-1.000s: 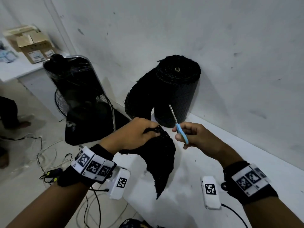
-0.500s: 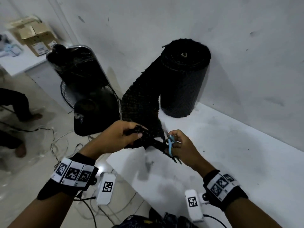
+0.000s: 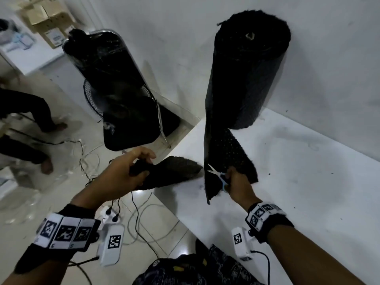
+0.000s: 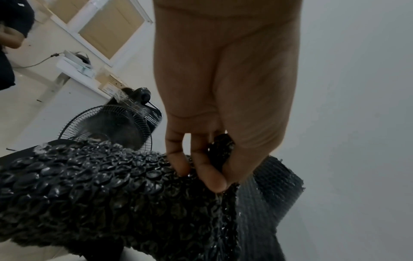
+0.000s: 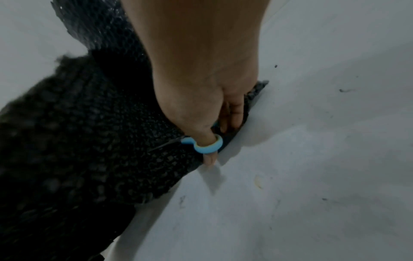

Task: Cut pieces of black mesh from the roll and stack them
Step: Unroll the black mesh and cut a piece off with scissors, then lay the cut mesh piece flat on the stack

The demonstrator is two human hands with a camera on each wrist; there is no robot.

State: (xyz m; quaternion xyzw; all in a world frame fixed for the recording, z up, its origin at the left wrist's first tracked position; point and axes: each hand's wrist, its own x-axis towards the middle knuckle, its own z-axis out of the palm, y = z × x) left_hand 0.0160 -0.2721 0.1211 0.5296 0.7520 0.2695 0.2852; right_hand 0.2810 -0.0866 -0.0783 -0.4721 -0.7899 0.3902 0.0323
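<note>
The black mesh roll (image 3: 246, 68) stands upright on the white table (image 3: 298, 182) against the wall. A loose strip (image 3: 224, 153) hangs from it down to the table. My right hand (image 3: 228, 177) grips blue-handled scissors (image 3: 221, 178), thumb through a loop (image 5: 208, 144), with its other fingers on the strip's lower end (image 5: 100, 141). The blades point left at the strip's edge. My left hand (image 3: 144, 167) pinches a bunched mesh piece (image 3: 172, 173) off the table's left corner; in the left wrist view its fingertips (image 4: 214, 183) clamp the bubbly mesh (image 4: 89, 185). I cannot tell whether piece and strip are still joined.
A black standing fan (image 3: 115, 89) sits on the floor left of the table, near the wall. Cables and a power strip (image 3: 111, 212) lie on the tiles below my left arm. Another person's legs (image 3: 30, 112) are at far left. Cardboard boxes (image 3: 47, 19) rest on a far table.
My left hand has pulled the mesh piece leftward, away from the scissors. My right hand has dropped toward the table with the scissors and the strip's end. The view has tilted closer to the roll.
</note>
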